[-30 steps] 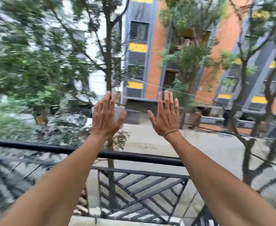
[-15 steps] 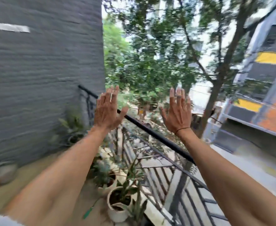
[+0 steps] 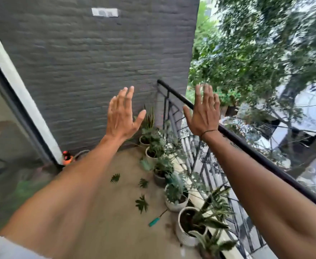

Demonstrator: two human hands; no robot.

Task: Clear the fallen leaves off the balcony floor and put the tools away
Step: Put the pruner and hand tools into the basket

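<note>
My left hand (image 3: 121, 116) and my right hand (image 3: 204, 113) are raised in front of me, fingers straight and spread, holding nothing. Below them, three green fallen leaves lie on the tan balcony floor (image 3: 116, 227): one leaf (image 3: 115, 178) under my left forearm, a second leaf (image 3: 143, 183) beside the pots, and a larger leaf (image 3: 142, 203) nearer to me. A small tool with a teal handle (image 3: 154, 221) lies on the floor close to the nearest white pot.
A row of potted plants (image 3: 174, 193) lines the black metal railing (image 3: 247, 146) on the right. A grey brick wall (image 3: 97, 62) closes the far end. An orange-topped object (image 3: 66, 157) and a hose stand in the far corner. A glass door (image 3: 4, 146) is on the left.
The view has swung left and down from the street and trees to the balcony floor, wall and pots. Both hands stay raised with straight fingers and hold nothing.
</note>
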